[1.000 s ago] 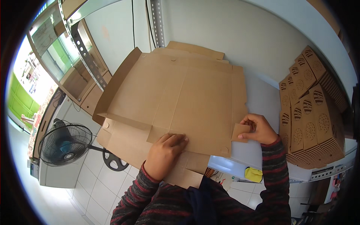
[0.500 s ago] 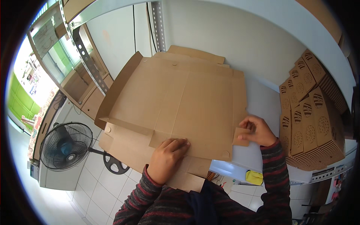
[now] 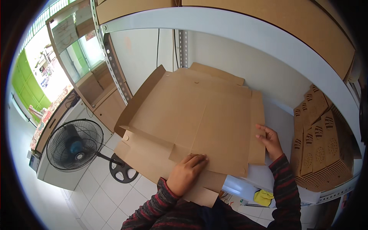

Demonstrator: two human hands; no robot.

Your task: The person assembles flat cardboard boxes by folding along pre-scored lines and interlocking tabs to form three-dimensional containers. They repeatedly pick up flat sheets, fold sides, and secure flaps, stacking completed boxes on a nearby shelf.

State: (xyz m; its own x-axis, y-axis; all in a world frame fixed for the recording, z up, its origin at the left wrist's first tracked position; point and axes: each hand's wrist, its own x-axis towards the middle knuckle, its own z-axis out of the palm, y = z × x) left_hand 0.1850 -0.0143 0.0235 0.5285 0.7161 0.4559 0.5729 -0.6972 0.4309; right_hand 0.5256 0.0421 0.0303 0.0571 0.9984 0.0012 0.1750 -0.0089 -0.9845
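A large brown cardboard box blank lies unfolded on the white shelf in front of me, with its left side wall bent upward. My left hand bears on the front of it, fingers bent and pressed together over the fold; the thumb is hidden. Beneath that hand, a front flap hangs over the shelf edge toward my body. At the right side flap, my right hand has its fingers apart, their tips touching the raised cardboard.
Stacked folded printed boxes stand at the right. A white metal shelf beam crosses above, with cardboard boxes over it. A black fan stands on the left. A yellow cloth lies below the shelf edge.
My right hand has let go of the small corner tab it pinched and moved up along the right flap. The left hand stays on the front fold. The view has tilted upward.
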